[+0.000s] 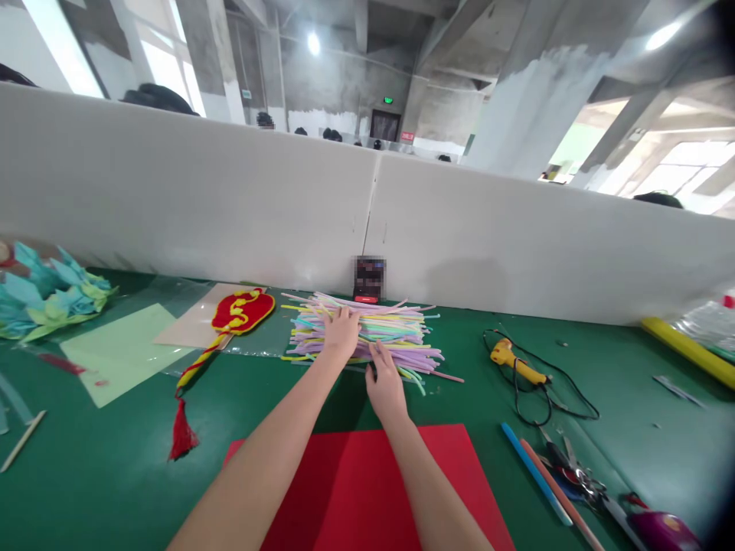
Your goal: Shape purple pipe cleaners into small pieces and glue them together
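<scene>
A wide pile of pastel pipe cleaners [402, 325] lies sideways on the green table, against the foot of the white partition. My left hand [342, 334] rests on top of the pile with its fingers stretched out. At the pile's near edge, my right hand [387, 383] touches the purple stems, its fingers apart and thumb lower down. Neither hand has a stem visibly gripped, though the undersides of the fingers are hidden. A red sheet [344, 490] lies in front of the pile, beneath my forearms.
Left are a red-yellow fan ornament [244, 310] with tassel, a pale green sheet [123, 352] and teal paper flowers [51, 295]. A phone [369, 277] leans on the partition [230, 207]. Right lie a yellow glue gun [517, 363] with looped cord, scissors [589, 482] and two coloured sticks [534, 471].
</scene>
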The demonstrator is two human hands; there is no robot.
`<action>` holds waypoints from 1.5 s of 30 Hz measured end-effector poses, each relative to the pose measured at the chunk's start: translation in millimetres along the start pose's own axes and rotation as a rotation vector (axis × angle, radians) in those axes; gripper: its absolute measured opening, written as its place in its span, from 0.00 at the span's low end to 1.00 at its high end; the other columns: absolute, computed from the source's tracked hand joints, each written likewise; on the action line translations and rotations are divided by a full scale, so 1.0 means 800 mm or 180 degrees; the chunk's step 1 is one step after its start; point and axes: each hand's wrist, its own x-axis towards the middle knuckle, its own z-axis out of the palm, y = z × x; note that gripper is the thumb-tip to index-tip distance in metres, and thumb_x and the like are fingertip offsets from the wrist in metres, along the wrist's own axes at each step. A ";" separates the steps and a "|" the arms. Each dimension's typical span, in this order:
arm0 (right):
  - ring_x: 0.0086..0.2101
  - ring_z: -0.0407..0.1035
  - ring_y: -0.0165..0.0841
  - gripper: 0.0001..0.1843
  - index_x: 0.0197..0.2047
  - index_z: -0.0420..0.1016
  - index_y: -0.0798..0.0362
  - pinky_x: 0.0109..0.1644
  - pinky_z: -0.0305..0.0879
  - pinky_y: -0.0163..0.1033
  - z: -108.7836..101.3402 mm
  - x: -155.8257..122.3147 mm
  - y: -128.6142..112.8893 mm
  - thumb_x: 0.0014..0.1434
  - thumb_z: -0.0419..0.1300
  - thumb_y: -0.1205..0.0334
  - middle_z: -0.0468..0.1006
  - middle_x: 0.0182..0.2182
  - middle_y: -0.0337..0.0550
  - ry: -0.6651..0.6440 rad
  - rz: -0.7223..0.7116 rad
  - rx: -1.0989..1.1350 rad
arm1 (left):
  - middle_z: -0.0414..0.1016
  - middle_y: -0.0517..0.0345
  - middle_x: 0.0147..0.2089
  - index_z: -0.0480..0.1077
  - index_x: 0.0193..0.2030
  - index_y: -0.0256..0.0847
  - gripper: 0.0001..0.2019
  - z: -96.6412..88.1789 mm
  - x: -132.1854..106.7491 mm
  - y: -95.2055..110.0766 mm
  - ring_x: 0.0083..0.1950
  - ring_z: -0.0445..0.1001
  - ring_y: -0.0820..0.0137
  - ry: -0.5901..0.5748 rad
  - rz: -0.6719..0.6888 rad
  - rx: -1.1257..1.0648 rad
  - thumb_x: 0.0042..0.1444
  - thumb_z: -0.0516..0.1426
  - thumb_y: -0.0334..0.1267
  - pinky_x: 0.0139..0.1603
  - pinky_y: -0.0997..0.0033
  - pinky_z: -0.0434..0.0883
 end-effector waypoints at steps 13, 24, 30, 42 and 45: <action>0.50 0.60 0.39 0.19 0.48 0.68 0.53 0.47 0.63 0.44 -0.022 0.003 -0.018 0.55 0.45 0.72 0.63 0.49 0.53 0.1059 0.0287 -0.0288 | 0.62 0.49 0.56 0.64 0.49 0.41 0.17 -0.002 -0.083 0.029 0.63 0.51 0.56 0.0410 -0.0008 0.0130 0.55 0.46 0.26 0.57 0.46 0.53; 0.48 0.60 0.40 0.23 0.50 0.68 0.51 0.48 0.62 0.44 -0.011 0.000 -0.012 0.52 0.47 0.73 0.63 0.54 0.46 0.0449 0.0215 -0.0823 | 0.54 0.46 0.62 0.62 0.54 0.38 0.19 -0.007 -0.114 0.040 0.64 0.50 0.59 0.0108 -0.0260 0.0177 0.57 0.45 0.27 0.56 0.54 0.59; 0.44 0.60 0.40 0.20 0.46 0.72 0.54 0.50 0.58 0.45 -0.016 -0.001 -0.009 0.51 0.48 0.74 0.66 0.50 0.48 0.0498 0.0152 -0.0756 | 0.56 0.47 0.62 0.63 0.55 0.40 0.20 -0.031 -0.125 0.050 0.61 0.55 0.56 -0.0263 -0.0313 0.0328 0.56 0.46 0.26 0.47 0.57 0.69; 0.43 0.61 0.40 0.19 0.42 0.73 0.54 0.47 0.59 0.45 -0.015 -0.002 -0.007 0.50 0.48 0.75 0.67 0.49 0.48 0.0528 0.0134 -0.0663 | 0.57 0.47 0.61 0.55 0.60 0.39 0.22 -0.035 -0.095 0.031 0.61 0.55 0.58 0.0423 -0.0008 0.0223 0.58 0.46 0.33 0.57 0.56 0.59; 0.44 0.61 0.39 0.19 0.41 0.73 0.54 0.48 0.59 0.45 -0.019 -0.001 -0.006 0.51 0.47 0.76 0.68 0.47 0.48 0.0674 0.0025 -0.0546 | 0.56 0.48 0.62 0.55 0.59 0.39 0.22 -0.013 -0.094 0.026 0.64 0.50 0.60 0.0291 0.0147 0.0233 0.58 0.46 0.31 0.61 0.51 0.50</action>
